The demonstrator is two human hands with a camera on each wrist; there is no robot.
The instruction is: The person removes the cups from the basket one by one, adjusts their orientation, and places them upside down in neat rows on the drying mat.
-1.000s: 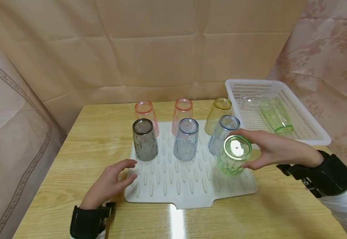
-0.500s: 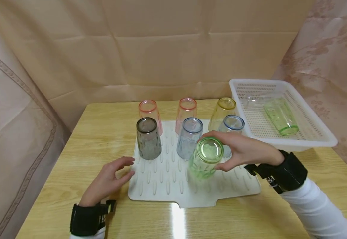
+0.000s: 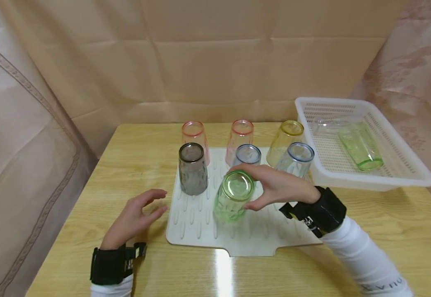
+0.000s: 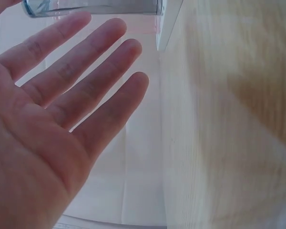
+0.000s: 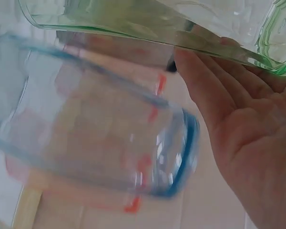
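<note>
Wooden table point(image 3: 367, 214) under mat point(image 3: 260, 241), basket point(image 3: 404, 175)

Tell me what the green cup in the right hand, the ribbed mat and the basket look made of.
Green cup: clear tinted glass or hard plastic, glossy and faceted.
Mat: matte whitish, probably silicone, with soft moulded ribs.
Basket: white rigid plastic, with perforated walls.

Head view: from above, facing forward and down over counter point(image 3: 89, 173) and drying mat point(image 3: 200, 222). Wrist views: very close, looking along each palm. Shared with head view: green glass point(image 3: 234, 198) point(image 5: 181, 28), mat edge.
</note>
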